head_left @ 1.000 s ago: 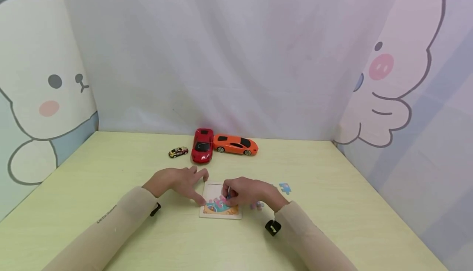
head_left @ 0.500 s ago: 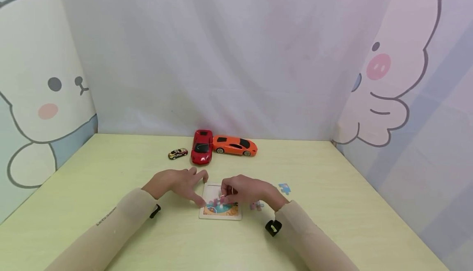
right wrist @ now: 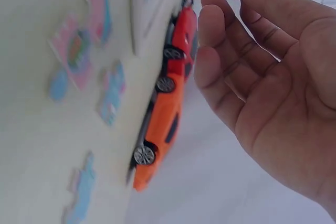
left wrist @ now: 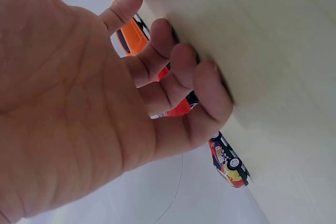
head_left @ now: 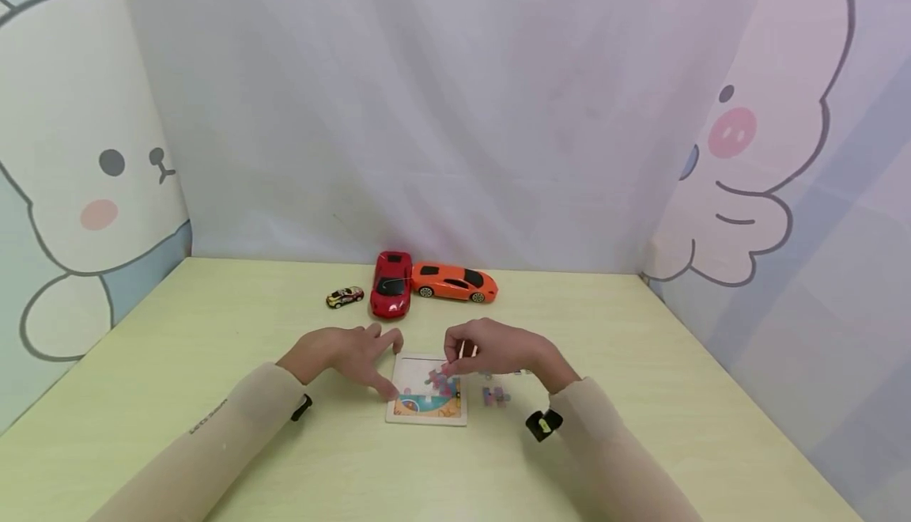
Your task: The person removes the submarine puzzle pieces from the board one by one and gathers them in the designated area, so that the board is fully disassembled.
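Puzzle tray [head_left: 427,421], partly filled, pieces [head_left: 427,404] inside

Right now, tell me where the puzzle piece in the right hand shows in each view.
Head: below centre, the puzzle piece is pinched in the right hand, seen against the puzzle tray.
Left wrist: not in it.
Right wrist: at the top edge, right of centre, partly cut off.
Shared landmark: the orange toy car, visible in all three views.

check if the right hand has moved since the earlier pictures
Yes. In the head view, the right hand has shifted rightward and up the picture, closer to the orange car.
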A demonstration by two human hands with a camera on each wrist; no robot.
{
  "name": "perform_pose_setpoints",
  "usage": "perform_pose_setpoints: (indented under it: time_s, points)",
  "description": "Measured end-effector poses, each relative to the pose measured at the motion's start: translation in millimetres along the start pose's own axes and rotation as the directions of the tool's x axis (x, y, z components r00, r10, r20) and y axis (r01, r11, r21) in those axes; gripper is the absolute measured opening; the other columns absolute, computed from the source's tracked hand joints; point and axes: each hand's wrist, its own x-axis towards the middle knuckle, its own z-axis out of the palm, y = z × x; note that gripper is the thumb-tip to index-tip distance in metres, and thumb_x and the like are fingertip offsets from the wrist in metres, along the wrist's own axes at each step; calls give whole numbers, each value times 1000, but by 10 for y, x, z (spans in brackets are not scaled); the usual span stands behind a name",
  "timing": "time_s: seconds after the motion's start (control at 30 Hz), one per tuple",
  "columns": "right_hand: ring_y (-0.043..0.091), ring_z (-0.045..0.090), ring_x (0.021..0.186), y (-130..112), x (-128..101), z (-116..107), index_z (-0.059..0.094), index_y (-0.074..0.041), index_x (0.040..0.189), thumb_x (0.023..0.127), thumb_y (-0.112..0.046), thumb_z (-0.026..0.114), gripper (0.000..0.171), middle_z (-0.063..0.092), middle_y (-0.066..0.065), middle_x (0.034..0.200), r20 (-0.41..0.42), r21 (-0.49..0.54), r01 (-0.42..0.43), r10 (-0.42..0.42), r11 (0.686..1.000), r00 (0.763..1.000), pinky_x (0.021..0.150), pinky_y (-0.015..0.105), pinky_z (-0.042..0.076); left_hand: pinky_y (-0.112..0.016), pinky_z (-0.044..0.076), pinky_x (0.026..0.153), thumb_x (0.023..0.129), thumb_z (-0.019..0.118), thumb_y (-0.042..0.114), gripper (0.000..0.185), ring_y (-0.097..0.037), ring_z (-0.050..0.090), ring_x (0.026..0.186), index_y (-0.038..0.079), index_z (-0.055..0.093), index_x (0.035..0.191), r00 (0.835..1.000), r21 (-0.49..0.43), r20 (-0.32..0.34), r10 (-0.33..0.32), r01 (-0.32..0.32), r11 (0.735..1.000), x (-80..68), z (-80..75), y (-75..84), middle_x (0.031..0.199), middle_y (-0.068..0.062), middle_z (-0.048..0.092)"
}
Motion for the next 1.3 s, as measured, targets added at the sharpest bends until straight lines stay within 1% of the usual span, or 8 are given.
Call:
perform_pose_setpoints:
  time_s: [0.27, 0.43, 0.57, 0.77, 0.83, 0.97, 1.17, 1.3]
  points:
    - [15, 65, 83, 47, -223, -240, 62, -22, 88, 94, -28, 72, 14, 65, -9, 88, -37, 1, -28, 28, 1000, 999, 72, 30, 53, -48, 46, 83, 78, 76, 60, 64, -25, 52, 98, 27, 43, 122, 1000, -28, 9, 8, -7, 1000, -36, -23, 34, 107, -6, 47]
    - [17, 63, 75, 68, -313, -332, 64, -17, 90, 95, -18, 70, 9, 66, -5, 87, -11, 44, -7, 8, 999, 1000, 70, 29, 53, -50, 46, 83, 79, 76, 58, 64, -25, 52, 98, 26, 42, 123, 1000, -21, -3, 21, -21, 1000, -48, -15, 22, 107, -7, 47]
    - [16, 62, 74, 87, -370, -387, 65, -13, 93, 96, -14, 69, 5, 68, -1, 89, 4, 64, -10, 10, 998, 1000, 71, 32, 53, -51, 46, 83, 79, 76, 58, 64, -25, 52, 98, 26, 42, 123, 1000, -23, -5, 25, -25, 999, -48, -14, 14, 107, -7, 47]
    - [35, 63, 78, 176, -437, -434, 67, -9, 96, 95, -13, 69, 5, 69, 3, 86, 28, 109, -50, 47, 993, 999, 75, 46, 54, -51, 46, 83, 79, 76, 58, 64, -25, 52, 97, 25, 42, 123, 1000, -23, -7, 27, -28, 999, -45, -16, 11, 107, -7, 47]
    - [33, 62, 77, 207, -451, -441, 68, -9, 96, 95, -12, 69, 3, 68, 2, 85, 39, 116, -71, 67, 991, 997, 76, 47, 54, -50, 46, 82, 79, 76, 58, 64, -25, 52, 97, 25, 43, 123, 1000, -24, -7, 28, -28, 999, -42, -16, 10, 107, -7, 47]
    - [20, 58, 72, 262, -470, -446, 69, -8, 96, 95, -9, 69, 2, 67, 3, 84, 85, 125, -118, 108, 985, 991, 74, 46, 52, -51, 46, 82, 79, 76, 58, 64, -25, 52, 97, 25, 43, 123, 1000, -27, -7, 27, -27, 999, -34, -13, 3, 106, -7, 47]
    - [25, 56, 71, 343, -500, -445, 71, -10, 93, 94, -4, 68, 6, 66, 5, 81, 148, 138, -162, 141, 977, 979, 70, 42, 49, -49, 46, 82, 79, 76, 59, 64, -24, 52, 97, 26, 43, 123, 1000, -22, -1, 24, -24, 999, -19, -14, -3, 106, -6, 47]
    - [17, 54, 69, 408, -510, -435, 72, -8, 91, 92, -3, 69, 6, 65, 2, 79, 193, 171, -211, 177, 962, 965, 66, 38, 47, -50, 46, 82, 79, 76, 59, 65, -25, 52, 97, 26, 43, 123, 1000, -29, 3, 25, -25, 999, -20, -26, -3, 106, -7, 48]
